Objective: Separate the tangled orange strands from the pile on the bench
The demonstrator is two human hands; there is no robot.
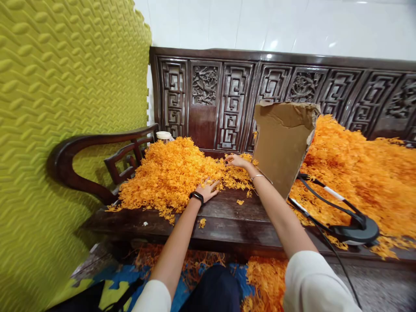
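A heap of small orange pieces (175,173), branching like tiny hands, lies on the dark wooden bench. My left hand (208,191), with a black band on its wrist, rests at the heap's right front edge, fingers spread. Farther back, my right hand (237,161) reaches over a thinner spread of the same pieces (238,177), its fingers slightly bent and touching them. No piece shows clearly in its grasp. Beside my right forearm stands a brown cardboard piece (282,143), upright between this side and a larger orange pile (364,173).
A grey headset-like device (354,229) with a cable lies by the right pile. A white-lidded container (164,136) stands behind the left heap. The bench's curved armrest (78,143) and a yellow foam mat (81,78) bound the left. More orange pieces (266,281) lie below.
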